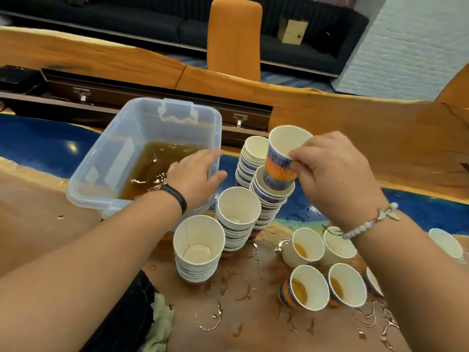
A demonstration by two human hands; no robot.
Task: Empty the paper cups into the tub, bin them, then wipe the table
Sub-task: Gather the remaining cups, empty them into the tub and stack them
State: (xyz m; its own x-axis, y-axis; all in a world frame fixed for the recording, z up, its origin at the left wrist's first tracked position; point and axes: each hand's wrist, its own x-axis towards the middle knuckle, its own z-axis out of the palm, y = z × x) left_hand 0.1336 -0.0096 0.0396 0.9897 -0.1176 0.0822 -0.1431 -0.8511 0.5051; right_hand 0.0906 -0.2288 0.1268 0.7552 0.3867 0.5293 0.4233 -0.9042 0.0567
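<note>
Right now I'm nesting an emptied cup (281, 158), pinched at its rim in my right hand (335, 174), onto the stack (269, 199) at twelve o'clock from me, while my left hand (195, 179) rests spread and holding nothing against the near wall of the tub (101, 158) at eleven o'clock. That tub holds brown liquid across its floor, four stacks stand beside it, and at about three o'clock several loose cups (308, 288) seem to keep a little amber liquid, though the outermost are partly cut off. Next I must lift one upright, then tip it over the tub.
</note>
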